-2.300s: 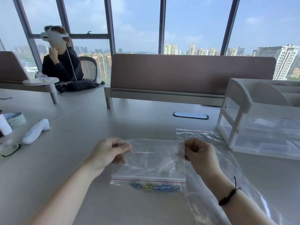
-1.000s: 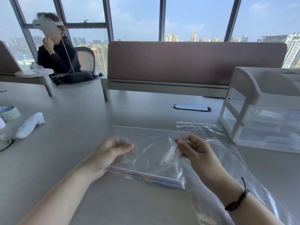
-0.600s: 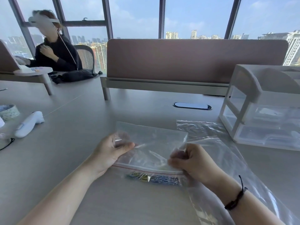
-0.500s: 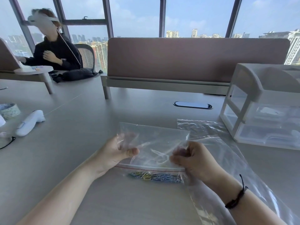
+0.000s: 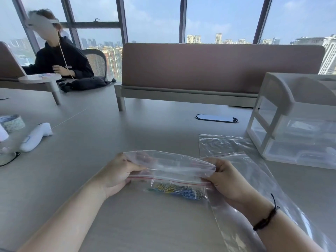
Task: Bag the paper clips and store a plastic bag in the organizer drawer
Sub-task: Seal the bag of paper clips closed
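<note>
Both hands, left (image 5: 116, 176) and right (image 5: 227, 180), pinch the ends of a clear, red-striped zip bag (image 5: 171, 168) over the grey desk's (image 5: 91, 142) near edge; coloured paper clips (image 5: 175, 190) heap inside.

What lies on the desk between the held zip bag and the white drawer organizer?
In the head view, a second, empty plastic bag lies flat between them.

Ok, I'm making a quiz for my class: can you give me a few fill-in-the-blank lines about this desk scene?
1. The paper clips lie inside a clear plastic ____.
2. Both the left hand and the right hand hold the small bag by its ____.
3. A second, empty bag lies under the ____ forearm.
4. The white organizer stands on the desk's ____ side.

Missing words: bag; ends; right; right
</note>
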Available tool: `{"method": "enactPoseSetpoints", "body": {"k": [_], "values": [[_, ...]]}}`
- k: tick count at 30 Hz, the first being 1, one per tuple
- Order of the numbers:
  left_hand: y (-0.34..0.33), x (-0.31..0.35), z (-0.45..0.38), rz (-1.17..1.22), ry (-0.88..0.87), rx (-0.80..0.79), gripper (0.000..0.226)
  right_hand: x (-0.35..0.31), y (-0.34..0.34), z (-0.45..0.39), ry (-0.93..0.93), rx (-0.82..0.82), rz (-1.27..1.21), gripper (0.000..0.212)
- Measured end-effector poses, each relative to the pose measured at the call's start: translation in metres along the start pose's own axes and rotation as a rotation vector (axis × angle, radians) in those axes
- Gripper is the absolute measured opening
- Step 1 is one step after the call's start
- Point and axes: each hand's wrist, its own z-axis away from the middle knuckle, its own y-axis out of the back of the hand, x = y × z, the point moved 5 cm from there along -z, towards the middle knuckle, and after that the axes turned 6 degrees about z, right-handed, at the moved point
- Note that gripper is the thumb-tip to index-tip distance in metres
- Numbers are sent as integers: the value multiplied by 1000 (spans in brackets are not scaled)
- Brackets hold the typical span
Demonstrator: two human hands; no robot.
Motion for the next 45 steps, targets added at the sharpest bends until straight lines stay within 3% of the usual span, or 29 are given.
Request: {"method": "enactPoseSetpoints", "body": {"k": [4,8,11,13,16,19,21,23,25,26,28,31,34,38,45], "values": [[-5,1,3,31,29,8,9,1,-5,2,-71,-68,-103,42],[-6,-2,3,16,74,26,18,3,-7,2,-92,-99,-72,47],[-7,-3,3,27,79,-15,10,0,-9,4,-78,-86,-74,46],[-5,-4,4,9,76,-5,30,3,-10,5,-87,-70,-54,49],[1,1,5,-58,65,67,21,10,-12,3,-87,-69,42,53],[20,17,6,15,-30,154,18,14,-11,-1,-71,-73,171,56],[31,36,10,136,-179,235,36,15,-10,-3,-74,-63,224,61],[25,59,19,-11,-374,299,36,14,-9,-1,-61,-50,275,61],[-3,76,29,-377,-493,253,20,8,-10,1,-35,-39,339,56],[-23,78,32,-624,-490,175,22,6,-10,2,-25,-32,369,53],[-54,66,30,-1116,-380,-12,50,2,-10,5,-16,-18,418,46],[-78,31,24,-1481,-211,-211,77,0,-8,7,-18,24,409,49],[-81,2,24,-1611,-181,-242,86,1,3,9,-6,86,373,45],[-83,-11,28,-1631,-154,-242,94,-1,6,14,55,65,394,25],[-80,-14,25,-1632,-198,-217,101,0,-1,12,81,62,562,9]]}}
